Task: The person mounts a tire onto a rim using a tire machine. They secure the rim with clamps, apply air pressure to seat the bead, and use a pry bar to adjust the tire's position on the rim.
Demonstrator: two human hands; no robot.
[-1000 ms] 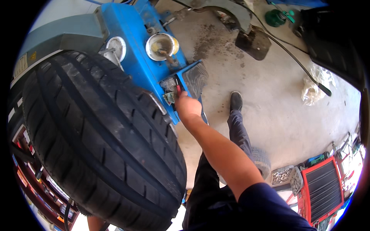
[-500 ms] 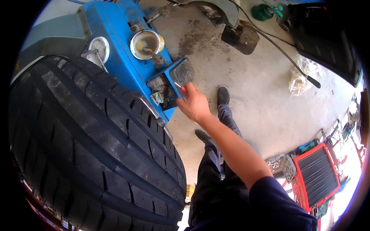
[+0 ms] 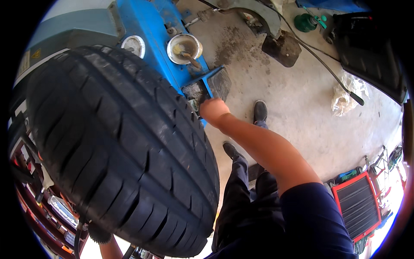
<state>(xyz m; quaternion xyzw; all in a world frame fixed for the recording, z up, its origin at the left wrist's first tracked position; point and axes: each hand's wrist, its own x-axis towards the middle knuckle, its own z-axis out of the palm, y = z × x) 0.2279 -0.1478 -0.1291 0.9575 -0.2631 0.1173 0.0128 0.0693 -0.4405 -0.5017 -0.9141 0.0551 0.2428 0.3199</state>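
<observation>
A large black tire (image 3: 125, 142) fills the left half of the view, mounted by a blue machine (image 3: 147, 34). My right hand (image 3: 212, 111) is closed at the small blue tray (image 3: 206, 80) on the machine's end, just right of the tire; whatever its curled fingers hold is hidden. My left forearm (image 3: 111, 247) shows low at the left beside a dark ridged round part (image 3: 100, 233), with the hand mostly hidden behind the tire. A white tub with a brush (image 3: 184, 46) and a second white tub (image 3: 133, 42) sit on the machine.
A hose with a black handle (image 3: 356, 97), crumpled plastic (image 3: 345, 105), a dark metal plate (image 3: 281, 51) and a green pump can (image 3: 305, 23) lie toward the top right. A red tool cart (image 3: 356, 205) stands at lower right, shelving (image 3: 32, 198) at far left.
My right hand went out rightward with a red-handled tool, then back to the tray, where the tool is hidden. My left forearm has come back into sight. The view has shifted.
</observation>
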